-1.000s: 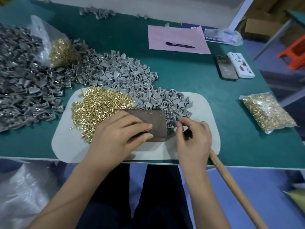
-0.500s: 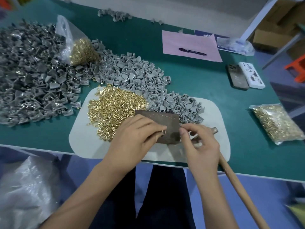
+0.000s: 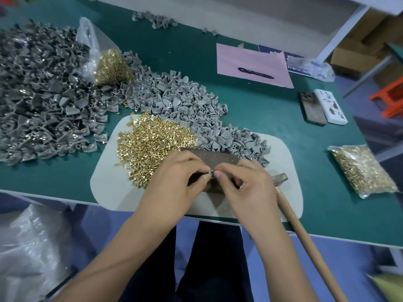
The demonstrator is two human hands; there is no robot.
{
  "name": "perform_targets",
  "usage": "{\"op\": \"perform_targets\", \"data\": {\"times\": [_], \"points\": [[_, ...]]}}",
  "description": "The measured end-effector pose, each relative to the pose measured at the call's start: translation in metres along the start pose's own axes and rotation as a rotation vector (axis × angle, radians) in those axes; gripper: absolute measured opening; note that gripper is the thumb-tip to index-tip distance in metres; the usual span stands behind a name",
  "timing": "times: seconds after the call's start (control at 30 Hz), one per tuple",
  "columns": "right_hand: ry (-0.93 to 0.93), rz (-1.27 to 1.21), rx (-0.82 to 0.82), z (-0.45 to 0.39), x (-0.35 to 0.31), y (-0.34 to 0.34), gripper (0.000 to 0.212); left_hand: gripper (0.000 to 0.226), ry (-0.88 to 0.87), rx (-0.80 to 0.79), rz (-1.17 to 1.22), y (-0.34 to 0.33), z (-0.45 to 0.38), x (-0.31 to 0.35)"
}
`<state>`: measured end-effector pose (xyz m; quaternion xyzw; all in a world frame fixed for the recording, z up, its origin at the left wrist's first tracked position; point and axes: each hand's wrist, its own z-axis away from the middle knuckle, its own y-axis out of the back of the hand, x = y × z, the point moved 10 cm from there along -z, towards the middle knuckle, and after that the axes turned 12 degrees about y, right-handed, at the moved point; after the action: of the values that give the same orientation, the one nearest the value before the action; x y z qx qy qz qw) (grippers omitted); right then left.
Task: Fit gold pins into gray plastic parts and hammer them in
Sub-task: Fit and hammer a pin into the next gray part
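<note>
Gold pin (image 3: 209, 171) at frame center, lying sideways, both grips pinching it: left hand (image 3: 174, 179), right hand (image 3: 246, 184), hammer (image 3: 281, 182) nearer right.

I'm sitting in a small assembly workshop. My green counter (image 3: 250, 110) is heaped with bulk stock: mounds of gray plastic parts (image 3: 174, 99), a loose pile of gold pins (image 3: 150, 142) on a work mat (image 3: 109, 192), and more pins in bags (image 3: 362, 171). A hammer (image 3: 305, 236) lies by my hands, and cardboard boxes (image 3: 357, 49) stand beyond the counter.
</note>
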<state>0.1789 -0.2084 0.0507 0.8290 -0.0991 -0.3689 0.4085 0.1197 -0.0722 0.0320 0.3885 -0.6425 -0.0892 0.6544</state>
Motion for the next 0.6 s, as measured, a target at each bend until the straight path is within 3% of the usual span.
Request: {"op": "perform_targets", "data": {"times": [0.2,0.4,0.6], "points": [[0.013,0.037,-0.146,-0.011,-0.005,-0.003,0.013,0.011,-0.001,-0.019,0.012,0.002,-0.001,0.003],[0.186,0.413,-0.34,-0.028,-0.038,-0.007,0.017,0.014,0.013,-0.025,0.014,0.004,-0.002,0.003],[0.123,0.616,-0.544,-0.041,-0.042,-0.017,0.016,0.016,0.01,-0.038,0.024,0.005,-0.002,0.004]]}}
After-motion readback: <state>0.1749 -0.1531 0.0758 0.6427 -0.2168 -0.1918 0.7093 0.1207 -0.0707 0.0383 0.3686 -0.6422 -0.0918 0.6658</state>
